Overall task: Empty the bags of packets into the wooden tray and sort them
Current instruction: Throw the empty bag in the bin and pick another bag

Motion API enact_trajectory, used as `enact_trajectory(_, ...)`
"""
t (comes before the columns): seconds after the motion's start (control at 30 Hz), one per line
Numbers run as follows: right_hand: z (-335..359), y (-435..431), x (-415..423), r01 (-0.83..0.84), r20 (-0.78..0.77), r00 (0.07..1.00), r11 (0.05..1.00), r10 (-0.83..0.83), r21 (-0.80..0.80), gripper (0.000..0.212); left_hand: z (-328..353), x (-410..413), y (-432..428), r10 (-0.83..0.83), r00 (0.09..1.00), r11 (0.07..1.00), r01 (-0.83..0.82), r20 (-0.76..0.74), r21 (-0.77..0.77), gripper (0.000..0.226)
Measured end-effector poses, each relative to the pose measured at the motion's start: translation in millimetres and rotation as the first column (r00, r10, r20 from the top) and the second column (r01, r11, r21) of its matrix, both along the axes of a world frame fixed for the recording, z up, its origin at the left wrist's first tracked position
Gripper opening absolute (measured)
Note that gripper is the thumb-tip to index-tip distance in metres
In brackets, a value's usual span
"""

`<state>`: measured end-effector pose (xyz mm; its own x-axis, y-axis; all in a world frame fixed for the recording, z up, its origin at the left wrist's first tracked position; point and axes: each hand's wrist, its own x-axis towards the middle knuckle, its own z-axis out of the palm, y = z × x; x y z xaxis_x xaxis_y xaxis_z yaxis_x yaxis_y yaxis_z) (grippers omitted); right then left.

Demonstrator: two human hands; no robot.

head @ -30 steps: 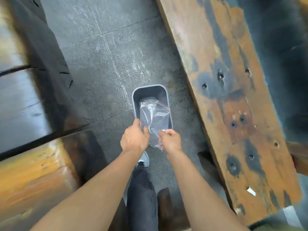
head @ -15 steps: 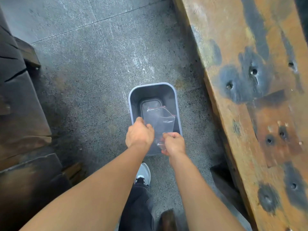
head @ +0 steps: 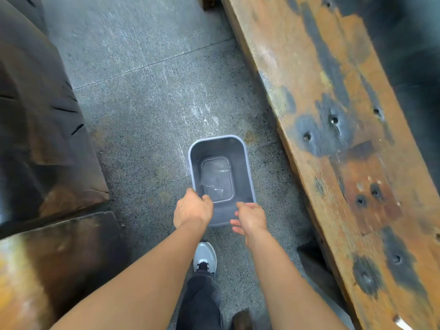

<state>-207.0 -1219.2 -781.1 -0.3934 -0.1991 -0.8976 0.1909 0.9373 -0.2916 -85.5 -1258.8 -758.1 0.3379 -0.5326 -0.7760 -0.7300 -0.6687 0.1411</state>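
A grey plastic bin stands on the floor below me. A clear plastic bag lies crumpled at its bottom. My left hand hovers over the bin's near left rim, fingers loosely curled with nothing in them. Over the near right rim is my right hand, fingers apart and empty. No wooden tray or packets show in this view.
A long worn wooden plank with dark burn marks and holes runs along the right. Dark wooden blocks fill the left side. Grey tiled floor lies between. My shoe and trouser leg are just behind the bin.
Both hands held the clear bag above the bin; now they have let it go and it lies at the bin's bottom. The view has shifted slightly.
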Motion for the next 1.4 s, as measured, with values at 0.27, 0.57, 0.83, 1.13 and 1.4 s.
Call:
enact_trajectory(0.27, 137.1, -8.5, 50.8, -0.196, -0.044, 0.98, 0.971, 0.192, -0.138, 0.013, 127.9, 33.7, 7.2, -0.093, 0.995, 0.991, 0.088, -0.048, -0.103, 0.032)
enact_trajectory(0.57, 295.0, 18.1, 180.7, -0.567, -0.329, 0.81, 0.791, 0.485, -0.232, 0.017, 295.4, 148.0, 43.5, -0.235, 0.972, 0.896, 0.207, -0.024, -0.393, 0.03)
enact_trajectory(0.83, 365.9, 48.1, 335.6, -0.807, -0.334, 0.59, 0.524, 0.735, -0.272, 0.014, 352.7, 343.7, 106.5, -0.098, 0.993, 0.88, 0.114, 0.058, -0.461, 0.027)
enact_trajectory(1.13, 383.5, 82.7, 452.2, -0.999, -0.516, 0.023, 0.004, 0.856, -0.038, 0.035, 347.9, 480.2, 155.4, 0.043, 0.989, 0.904, 0.022, 0.144, -0.426, 0.029)
enact_trajectory(1.4, 363.3, 83.4, 487.2, -0.998, -0.501, 0.047, 0.065, 0.864, 0.018, 0.038, 318.1, 522.3, 149.3, 0.009, 0.995, 0.873, 0.038, 0.095, -0.487, 0.03)
